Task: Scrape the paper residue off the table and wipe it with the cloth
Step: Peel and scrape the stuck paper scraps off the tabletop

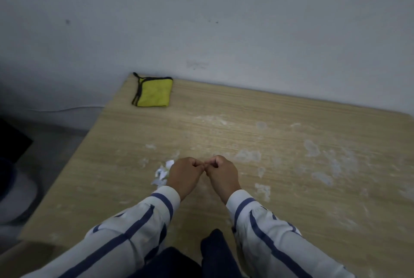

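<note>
Several pale, chalky patches of paper residue [248, 156] lie stuck to the table [224, 107], thin and ragged in outline, spread from the middle of the top towards its right side. A small heap of loose white paper scraps [162, 173], curled and torn, sits just beside the left hand [184, 174], on its outer side.

Both hands are held over the near middle of the table, knuckles up. The left hand and the right hand [221, 174] meet at the tips; the fingers [197, 163] of both are clenched inward and touch one another. Nothing is visibly held between them, and whether a fragment is pinched there cannot be told.

The cloth [154, 92] lies flat at the far left corner of the table, well apart from the hands. It is yellow, folded to a rough square, soft and napped, with a dark bound edge and a short dark loop at one corner.

The table top is light wood-grain laminate, matt and streaked. Both sleeves [143, 224] are white fabric with blue stripes. Dark trousers [215, 250] show at the near edge. Behind the table stands a grey-white wall [224, 19], scuffed and spotted; a grey floor [56, 143] lies to the left.
</note>
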`<state>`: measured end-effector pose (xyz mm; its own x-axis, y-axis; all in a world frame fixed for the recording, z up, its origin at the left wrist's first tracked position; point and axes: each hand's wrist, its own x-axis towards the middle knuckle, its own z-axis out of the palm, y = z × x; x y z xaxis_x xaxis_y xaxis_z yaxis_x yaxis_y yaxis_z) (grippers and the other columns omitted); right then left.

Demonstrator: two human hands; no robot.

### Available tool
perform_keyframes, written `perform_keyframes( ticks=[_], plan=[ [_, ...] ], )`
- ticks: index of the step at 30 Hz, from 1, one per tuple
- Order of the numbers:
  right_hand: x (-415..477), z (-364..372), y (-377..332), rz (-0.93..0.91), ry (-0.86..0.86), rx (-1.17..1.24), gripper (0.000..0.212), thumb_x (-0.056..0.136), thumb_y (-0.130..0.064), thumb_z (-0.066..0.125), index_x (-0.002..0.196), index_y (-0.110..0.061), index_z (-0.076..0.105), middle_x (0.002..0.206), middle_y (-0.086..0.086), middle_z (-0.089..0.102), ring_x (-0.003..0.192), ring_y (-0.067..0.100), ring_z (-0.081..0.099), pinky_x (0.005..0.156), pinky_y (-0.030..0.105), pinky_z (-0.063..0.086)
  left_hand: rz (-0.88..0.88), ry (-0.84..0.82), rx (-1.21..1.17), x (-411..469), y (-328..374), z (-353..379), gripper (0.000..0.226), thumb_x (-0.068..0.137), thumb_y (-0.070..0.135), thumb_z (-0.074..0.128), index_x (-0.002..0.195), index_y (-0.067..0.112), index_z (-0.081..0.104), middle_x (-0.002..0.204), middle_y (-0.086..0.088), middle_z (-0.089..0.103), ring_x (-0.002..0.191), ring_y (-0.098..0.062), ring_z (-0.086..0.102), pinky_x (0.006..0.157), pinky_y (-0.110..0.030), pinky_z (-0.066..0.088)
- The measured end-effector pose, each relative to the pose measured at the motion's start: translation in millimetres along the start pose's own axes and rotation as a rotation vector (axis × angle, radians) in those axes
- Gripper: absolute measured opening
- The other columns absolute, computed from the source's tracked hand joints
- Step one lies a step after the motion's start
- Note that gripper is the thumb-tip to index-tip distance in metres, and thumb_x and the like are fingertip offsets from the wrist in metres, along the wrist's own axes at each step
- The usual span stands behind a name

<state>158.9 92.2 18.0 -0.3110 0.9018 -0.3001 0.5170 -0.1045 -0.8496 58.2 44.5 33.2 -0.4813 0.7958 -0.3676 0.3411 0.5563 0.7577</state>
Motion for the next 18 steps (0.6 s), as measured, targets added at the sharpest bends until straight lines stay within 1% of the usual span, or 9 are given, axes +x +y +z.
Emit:
perform_keyframes(
  ticks=[3,5,7,9,11,13,15,16,18],
  plan=[
    [-0.4,31.3,-14.4,-0.03,-0.031,-0.065,0.008,0.083,-0.016,0.059,0.078,-0.013,0.064,0.081,0.005,0.067,0.079,0.022,0.061,0.07,0.034,0.049,-0.013,0.052,0.067,-2.0,-20.4,-23.0,0.021,0.089,0.026,0.054,0.096,0.019,0.072,0.081,-0.001,0.072,0.07,-0.017,0.065,0.064,-0.029,0.052],
    [-1.5,48.1,-22.2,-0.032,-0.057,-0.075,0.007,0.083,-0.015,0.059,0.079,-0.014,0.064,0.083,0.004,0.067,0.079,0.019,0.061,0.066,0.026,0.046,-0.021,0.076,0.1,-3.0,-32.6,-33.8,0.027,0.089,0.027,0.053,0.109,0.017,0.069,0.084,0.0,0.072,0.068,-0.013,0.065,0.061,-0.025,0.052],
    [-2.0,60.5,-26.5,-0.04,-0.068,-0.096,0.008,0.084,-0.013,0.058,0.082,-0.014,0.065,0.084,0.003,0.067,0.079,0.016,0.059,0.063,0.021,0.043,-0.052,0.103,0.075,-3.5,-44.7,-41.8,0.034,0.089,0.024,0.053,0.122,0.016,0.059,0.084,0.001,0.069,0.06,-0.006,0.061,0.051,-0.018,0.043],
    [-1.7,69.3,-27.3,-0.046,-0.084,-0.125,0.01,0.084,-0.012,0.057,0.085,-0.012,0.067,0.089,0.004,0.068,0.082,0.018,0.061,0.068,0.023,0.047,-0.075,0.139,0.042,-3.8,-57.0,-49.2,0.041,0.088,0.018,0.055,0.129,0.018,0.051,0.094,0.0,0.066,0.062,-0.003,0.055,0.049,-0.015,0.037],
    [-1.4,76.3,-25.6,-0.037,-0.128,-0.172,0.011,0.084,-0.013,0.057,0.087,-0.013,0.068,0.093,0.004,0.069,0.087,0.02,0.063,0.077,0.03,0.051,-0.038,0.144,0.049,-4.3,-67.9,-57.1,0.043,0.088,0.013,0.055,0.13,0.016,0.048,0.101,-0.001,0.062,0.074,-0.006,0.056,0.055,-0.017,0.04],
    [-2.1,82.9,-22.9,-0.037,-0.159,-0.22,0.011,0.085,-0.015,0.058,0.089,-0.013,0.068,0.096,0.005,0.07,0.09,0.021,0.063,0.08,0.033,0.052,0.045,0.105,0.153,-2.4,-74.7,-62.5,0.039,0.089,0.01,0.053,0.128,0.012,0.049,0.117,-0.004,0.056,0.096,-0.017,0.057,0.075,-0.022,0.045],
    [-3.2,88.9,-20.0,-0.054,-0.171,-0.279,0.012,0.087,-0.017,0.057,0.091,-0.014,0.068,0.098,0.005,0.069,0.091,0.021,0.062,0.077,0.03,0.049,0.108,0.005,0.292,-1.9,-79.5,-64.3,0.034,0.092,0.011,0.048,0.126,0.011,0.051,0.128,-0.007,0.051,0.113,-0.024,0.049,0.092,-0.025,0.037],
    [-3.9,91.3,-18.5,-0.067,-0.177,-0.323,0.014,0.088,-0.017,0.055,0.093,-0.014,0.067,0.098,0.005,0.068,0.09,0.021,0.061,0.074,0.027,0.046,0.135,-0.018,0.328,-2.9,-80.7,-64.5,0.031,0.094,0.012,0.044,0.124,0.01,0.053,0.128,-0.008,0.052,0.116,-0.025,0.047,0.095,-0.026,0.035],
    [-4.9,95.0,-16.4,-0.084,-0.181,-0.404,0.016,0.09,-0.015,0.05,0.095,-0.013,0.065,0.097,0.006,0.067,0.083,0.019,0.057,0.07,0.024,0.039,0.133,-0.05,0.329,-3.4,-84.1,-63.4,0.03,0.095,0.011,0.041,0.122,0.007,0.054,0.123,-0.011,0.055,0.114,-0.026,0.046,0.094,-0.028,0.037]
  ],
)
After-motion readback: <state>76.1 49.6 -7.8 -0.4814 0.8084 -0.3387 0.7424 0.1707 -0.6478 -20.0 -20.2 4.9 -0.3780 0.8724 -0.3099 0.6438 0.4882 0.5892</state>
